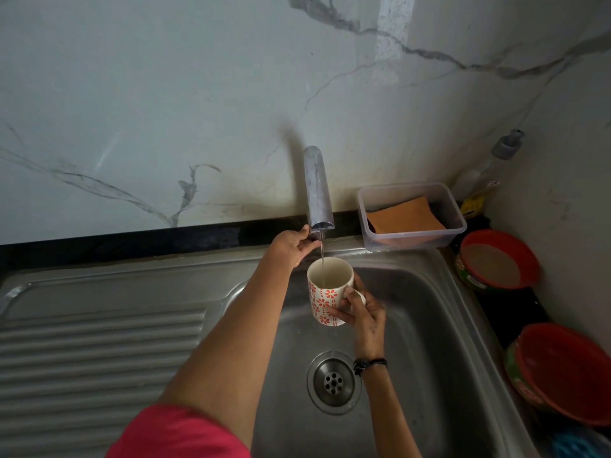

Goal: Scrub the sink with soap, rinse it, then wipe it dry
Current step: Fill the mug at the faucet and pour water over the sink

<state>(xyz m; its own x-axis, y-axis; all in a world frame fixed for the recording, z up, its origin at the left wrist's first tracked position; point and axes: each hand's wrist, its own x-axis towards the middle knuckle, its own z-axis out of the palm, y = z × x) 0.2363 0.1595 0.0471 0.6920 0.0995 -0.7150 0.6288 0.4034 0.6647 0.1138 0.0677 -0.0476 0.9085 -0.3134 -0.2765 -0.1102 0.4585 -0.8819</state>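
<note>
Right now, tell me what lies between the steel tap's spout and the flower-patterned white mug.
Only a thin stream of water, falling from the spout into the mug; head view.

A clear plastic container [413, 214] holding an orange cloth [405, 215] is sitting far right; two red bowls [499, 259] [562, 375] are lining the right counter

I see my right hand [362, 314] holding the mug [325, 297] under the tap's [318, 190] thin stream, left hand [292, 244] at its base
</note>
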